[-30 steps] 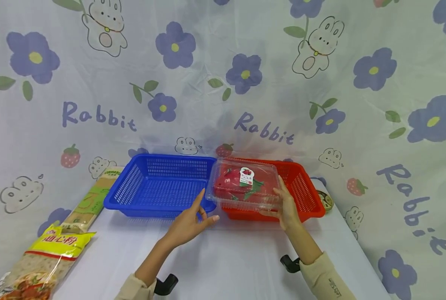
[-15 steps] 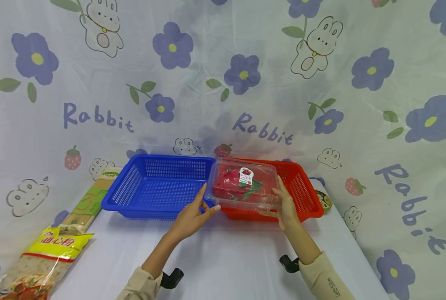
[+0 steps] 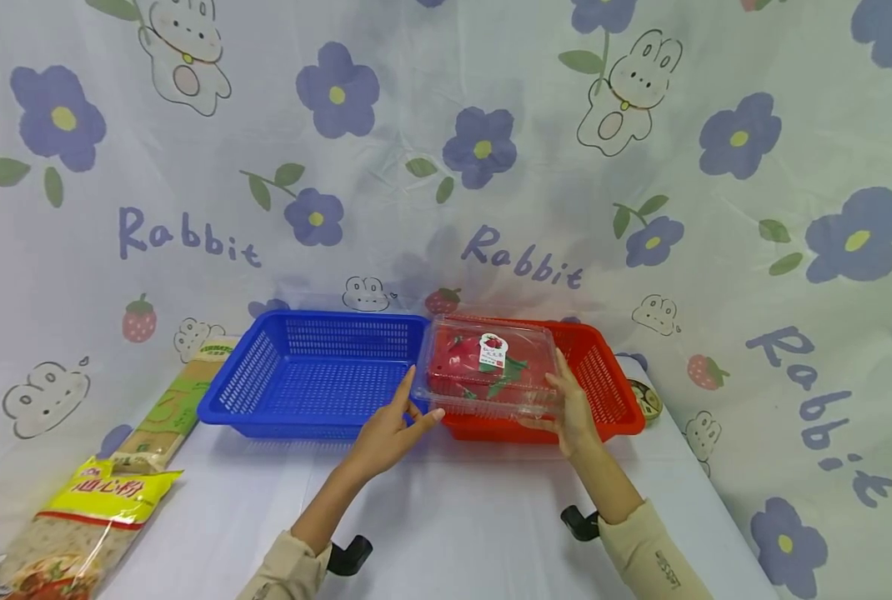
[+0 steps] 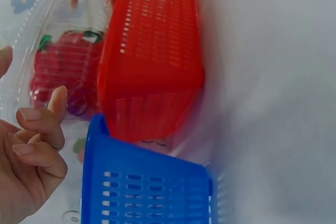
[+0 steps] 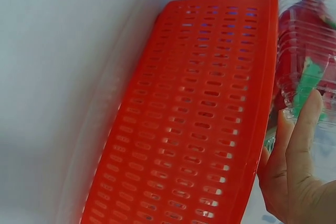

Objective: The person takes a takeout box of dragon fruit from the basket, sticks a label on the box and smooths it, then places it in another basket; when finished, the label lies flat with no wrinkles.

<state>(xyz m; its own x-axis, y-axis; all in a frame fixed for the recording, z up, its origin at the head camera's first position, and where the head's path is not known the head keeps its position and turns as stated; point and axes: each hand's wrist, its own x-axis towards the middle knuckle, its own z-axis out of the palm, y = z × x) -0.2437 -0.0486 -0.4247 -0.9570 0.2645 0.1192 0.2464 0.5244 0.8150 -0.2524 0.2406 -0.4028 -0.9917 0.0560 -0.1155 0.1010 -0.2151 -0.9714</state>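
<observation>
My right hand holds a clear plastic box of dragon fruit by its right side, fingers and thumb around the edge. The box is tilted, with its labelled lid toward me, above the left part of the red basket. At the box's lower left corner is my left hand, index finger extended and thumb apart from it. In the left wrist view the other fingers are partly bent; firm contact with the box cannot be made out. Left of the red basket sits the blue basket.
On the table's left side lie a yellow-topped food bag and a long green-and-tan packet. A round tin stands right of the red basket. A patterned curtain hangs behind.
My left hand has moved slightly up and right, to the box's lower left corner. The right hand and the box have stayed nearly still.
</observation>
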